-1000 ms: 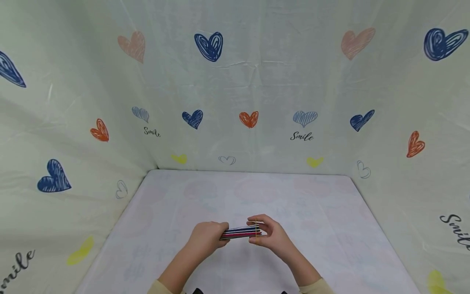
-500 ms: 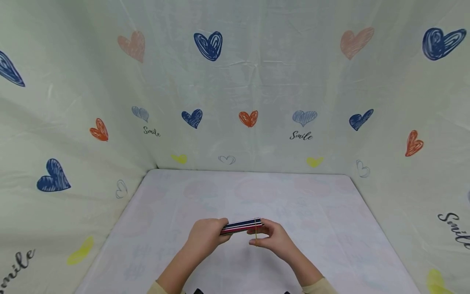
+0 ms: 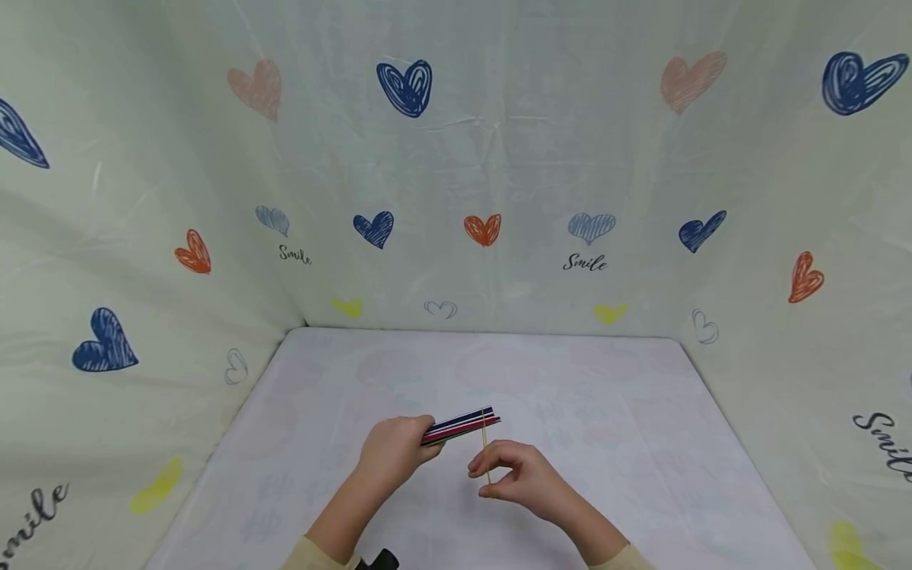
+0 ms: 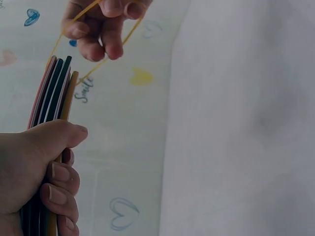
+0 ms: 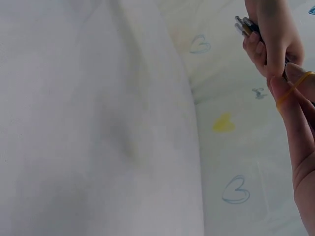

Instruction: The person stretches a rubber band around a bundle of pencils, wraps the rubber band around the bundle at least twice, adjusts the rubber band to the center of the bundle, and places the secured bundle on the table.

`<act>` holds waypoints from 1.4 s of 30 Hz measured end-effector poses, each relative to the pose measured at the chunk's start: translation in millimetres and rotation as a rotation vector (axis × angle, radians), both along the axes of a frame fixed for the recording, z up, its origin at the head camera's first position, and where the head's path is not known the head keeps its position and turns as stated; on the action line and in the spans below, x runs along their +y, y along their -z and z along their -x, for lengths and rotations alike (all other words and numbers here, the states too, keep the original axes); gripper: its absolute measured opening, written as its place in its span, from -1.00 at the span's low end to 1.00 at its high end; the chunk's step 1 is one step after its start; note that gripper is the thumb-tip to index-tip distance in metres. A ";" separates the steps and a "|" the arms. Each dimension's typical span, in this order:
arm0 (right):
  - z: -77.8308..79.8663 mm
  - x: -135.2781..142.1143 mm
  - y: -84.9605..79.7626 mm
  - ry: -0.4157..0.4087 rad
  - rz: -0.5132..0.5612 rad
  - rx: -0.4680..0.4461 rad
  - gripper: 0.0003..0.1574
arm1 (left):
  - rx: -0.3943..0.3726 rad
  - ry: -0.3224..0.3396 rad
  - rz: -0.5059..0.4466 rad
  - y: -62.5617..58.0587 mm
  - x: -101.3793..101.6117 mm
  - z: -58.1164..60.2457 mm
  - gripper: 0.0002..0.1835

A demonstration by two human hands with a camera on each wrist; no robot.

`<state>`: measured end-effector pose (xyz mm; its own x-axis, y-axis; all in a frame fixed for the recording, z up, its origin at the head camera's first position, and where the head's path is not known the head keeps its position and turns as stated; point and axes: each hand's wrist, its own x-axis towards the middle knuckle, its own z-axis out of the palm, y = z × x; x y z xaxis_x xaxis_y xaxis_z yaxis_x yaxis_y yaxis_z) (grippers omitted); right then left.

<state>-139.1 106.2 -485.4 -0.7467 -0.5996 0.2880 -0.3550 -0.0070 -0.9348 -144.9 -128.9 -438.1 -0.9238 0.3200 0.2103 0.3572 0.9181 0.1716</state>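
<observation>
My left hand (image 3: 395, 447) grips a bundle of pencils (image 3: 461, 425), striped dark blue, white and red. In the left wrist view the pencils (image 4: 51, 96) also show an ochre one, and my thumb lies across them. A thin yellow rubber band (image 3: 485, 435) loops over their far end. It stretches down to my right hand (image 3: 523, 479), whose curled fingers and thumb hold the band's other side. From the left wrist the rubber band (image 4: 132, 32) appears pulled wide around those fingers. Pale pencil tips (image 5: 242, 27) stick out behind my left hand in the right wrist view.
Both hands are above a white-covered table (image 3: 606, 396). A pale curtain (image 3: 527, 158) printed with hearts and "Smile" encloses its back and sides. A small black object (image 3: 385, 559) shows at the bottom edge, near the left sleeve.
The pencil bundle has tilted, its banded end rising. My right hand has drawn down and slightly left, away from the pencils, stretching the rubber band.
</observation>
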 end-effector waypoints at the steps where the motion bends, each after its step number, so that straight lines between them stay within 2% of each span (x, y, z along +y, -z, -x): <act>1: -0.7 -0.2 -1.4 -0.016 0.001 0.022 -0.74 | -0.013 -0.002 -0.001 2.5 0.1 0.9 -0.68; 6: -2.7 -0.9 -9.8 -0.105 0.002 0.171 -0.70 | -0.080 0.013 0.023 14.6 3.6 3.4 -0.66; 10: -2.4 -3.7 -18.8 -0.147 0.001 0.416 -0.68 | -0.159 0.027 0.056 21.6 11.1 2.1 -0.69; 13: -5.2 -6.8 -34.9 -0.137 0.025 0.584 -0.64 | -0.216 0.021 0.068 24.9 16.8 0.4 -0.71; 17: -7.6 -9.1 -53.8 -0.094 0.085 0.723 -0.63 | -0.219 0.045 0.092 30.9 21.4 -2.1 -0.71; 20: -4.2 -8.5 -52.0 -0.079 0.121 0.777 -0.65 | -0.196 0.076 0.105 34.9 23.5 -4.4 -0.70; 24: 3.2 -6.6 -36.2 -0.086 0.137 0.789 -0.72 | -0.187 0.080 0.107 36.8 25.1 -4.9 -0.68; 29: 8.1 -5.1 -18.9 -0.129 0.105 0.860 -0.81 | -0.200 0.057 0.104 36.2 23.7 -1.2 -0.69; 33: 6.6 -5.4 -17.3 -0.181 0.047 0.960 -0.78 | -0.199 0.045 0.119 32.3 23.3 1.7 -0.70; 36: 5.7 -6.2 -20.8 -0.186 -0.017 1.098 -0.78 | -0.205 0.063 0.140 30.0 24.9 1.3 -0.71; 39: 5.3 -7.5 -26.2 -0.150 -0.075 1.265 -0.82 | -0.214 0.094 0.144 29.4 27.6 0.0 -0.72; 42: 4.8 -9.5 -32.3 -0.116 -0.057 1.385 -0.82 | -0.227 0.105 0.120 30.3 29.9 -0.3 -0.74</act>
<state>-143.9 96.6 -453.1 0.1773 -0.6735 0.7176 -0.9821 -0.0735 0.1736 -144.6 -99.0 -468.4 -0.9033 0.4269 -0.0438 0.4165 0.8967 0.1502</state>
